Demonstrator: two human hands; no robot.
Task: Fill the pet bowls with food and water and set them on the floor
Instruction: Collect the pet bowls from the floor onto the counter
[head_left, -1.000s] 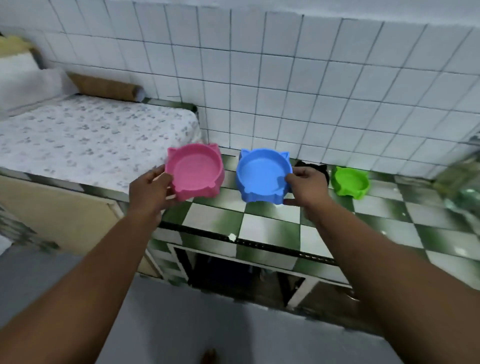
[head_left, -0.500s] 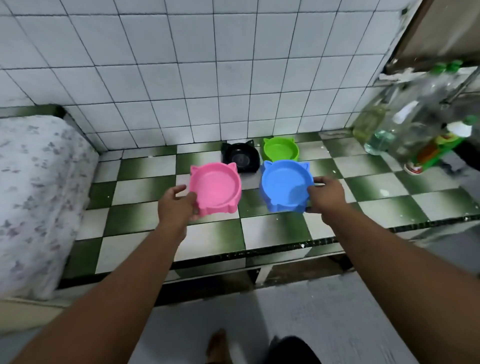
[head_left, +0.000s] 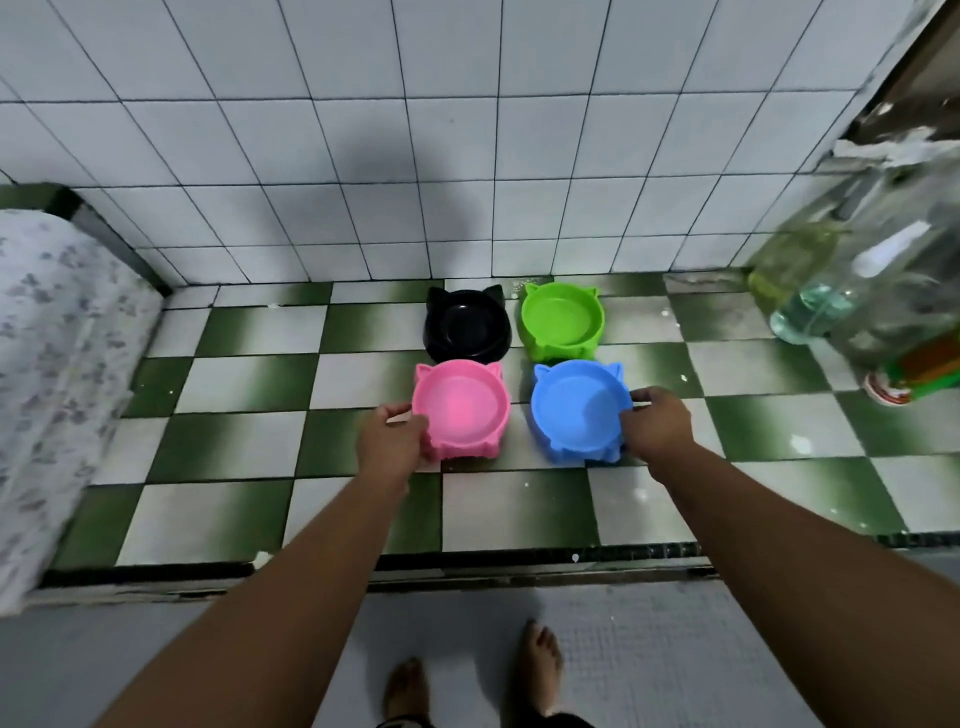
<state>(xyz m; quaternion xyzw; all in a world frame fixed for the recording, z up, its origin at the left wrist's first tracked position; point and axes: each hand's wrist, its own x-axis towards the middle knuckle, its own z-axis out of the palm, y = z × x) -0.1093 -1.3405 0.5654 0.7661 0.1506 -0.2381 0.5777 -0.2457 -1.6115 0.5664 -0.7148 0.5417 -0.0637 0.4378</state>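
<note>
Four cat-eared plastic bowls sit in a square on the green-and-white checked counter (head_left: 244, 441). The pink bowl (head_left: 462, 405) is front left, and my left hand (head_left: 392, 441) grips its near-left rim. The blue bowl (head_left: 576, 410) is front right, with my right hand (head_left: 657, 423) gripping its right rim. Behind them stand the black bowl (head_left: 465, 325) and the green bowl (head_left: 563, 319), close to the tiled wall. All four bowls look empty.
Plastic bottles (head_left: 831, 291) with liquid stand blurred at the counter's right end. A floral-covered surface (head_left: 57, 364) adjoins the counter on the left. The grey floor (head_left: 675, 649) lies below the counter edge, with my bare feet (head_left: 540, 660) on it.
The pink and blue bowls came down from the air onto the counter in front of the black and green bowls. My view swung right and down towards the counter.
</note>
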